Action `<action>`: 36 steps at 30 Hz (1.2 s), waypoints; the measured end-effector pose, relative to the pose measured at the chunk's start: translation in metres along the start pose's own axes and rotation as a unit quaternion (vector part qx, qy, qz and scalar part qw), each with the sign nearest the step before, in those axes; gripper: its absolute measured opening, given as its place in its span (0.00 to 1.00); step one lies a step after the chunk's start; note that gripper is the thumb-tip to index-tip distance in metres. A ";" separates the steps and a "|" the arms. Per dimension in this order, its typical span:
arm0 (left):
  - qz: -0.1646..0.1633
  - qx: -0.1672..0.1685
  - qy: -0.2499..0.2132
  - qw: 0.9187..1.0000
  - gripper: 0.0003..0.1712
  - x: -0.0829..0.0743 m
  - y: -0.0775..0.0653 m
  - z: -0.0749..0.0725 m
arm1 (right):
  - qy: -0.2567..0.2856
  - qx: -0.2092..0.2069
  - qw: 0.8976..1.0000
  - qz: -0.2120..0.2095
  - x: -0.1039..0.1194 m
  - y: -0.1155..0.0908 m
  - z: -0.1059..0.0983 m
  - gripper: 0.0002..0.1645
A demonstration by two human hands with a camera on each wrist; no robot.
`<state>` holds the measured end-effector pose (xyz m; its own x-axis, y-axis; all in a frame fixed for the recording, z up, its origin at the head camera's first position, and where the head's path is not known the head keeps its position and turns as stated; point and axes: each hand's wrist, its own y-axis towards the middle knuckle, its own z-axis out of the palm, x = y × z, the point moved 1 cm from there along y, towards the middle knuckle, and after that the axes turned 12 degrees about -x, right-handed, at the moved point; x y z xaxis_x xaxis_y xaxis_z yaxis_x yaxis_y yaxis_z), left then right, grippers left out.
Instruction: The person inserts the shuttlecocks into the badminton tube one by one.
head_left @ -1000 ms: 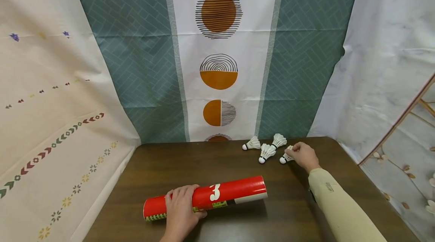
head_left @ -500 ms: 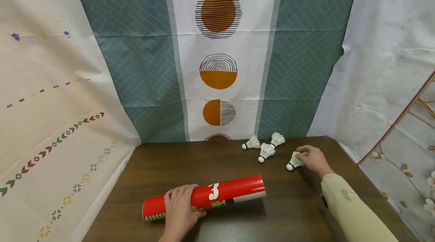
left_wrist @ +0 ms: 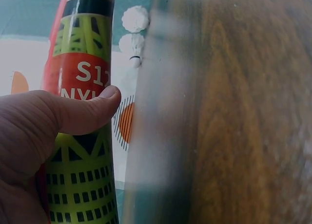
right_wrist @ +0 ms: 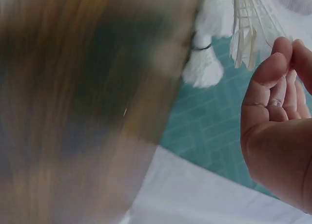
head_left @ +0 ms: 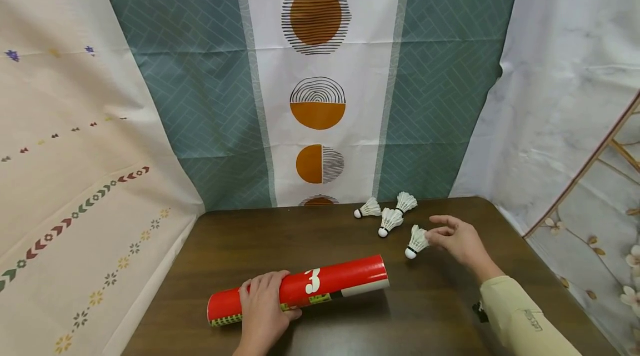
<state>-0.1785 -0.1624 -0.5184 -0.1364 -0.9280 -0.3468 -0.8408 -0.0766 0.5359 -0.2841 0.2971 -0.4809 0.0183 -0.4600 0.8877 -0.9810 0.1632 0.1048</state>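
My left hand (head_left: pixel 263 309) grips a red cylindrical shuttlecock tube (head_left: pixel 345 280) near its left part, fingers over the top. The tube's right end tilts up over the table, its shadow below. In the left wrist view the thumb lies across the tube's printed yellow-green side (left_wrist: pixel 83 170). My right hand (head_left: pixel 460 242) pinches the feathered skirt edge of a white shuttlecock (head_left: pixel 417 240) between thumb and finger, its cork pointing down and left. The pinch shows closely in the right wrist view, where that shuttlecock (right_wrist: pixel 251 29) is cut by the top edge.
Three more white shuttlecocks lie at the back right of the dark wooden table (head_left: pixel 280 239): one on the left (head_left: pixel 368 208), one in front (head_left: pixel 390 221) and one behind (head_left: pixel 406 201). Patterned cloths (head_left: pixel 320 100) hang behind and at both sides.
My right hand has drawn the shuttlecock away from the other three, toward me, and its cork now hangs lower. The left hand and tube have hardly moved; the head view has shifted slightly.
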 end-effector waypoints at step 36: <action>-0.019 0.010 -0.002 1.000 0.50 -0.012 0.003 0.010 | 0.161 0.075 0.984 0.031 0.039 -0.094 0.076 0.40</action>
<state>-0.1846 -0.1476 -0.5203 -0.1062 -0.9233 -0.3690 -0.8557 -0.1041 0.5068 -0.2059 0.1975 -0.4904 -0.0060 -0.1482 0.9889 -0.9992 0.0396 -0.0001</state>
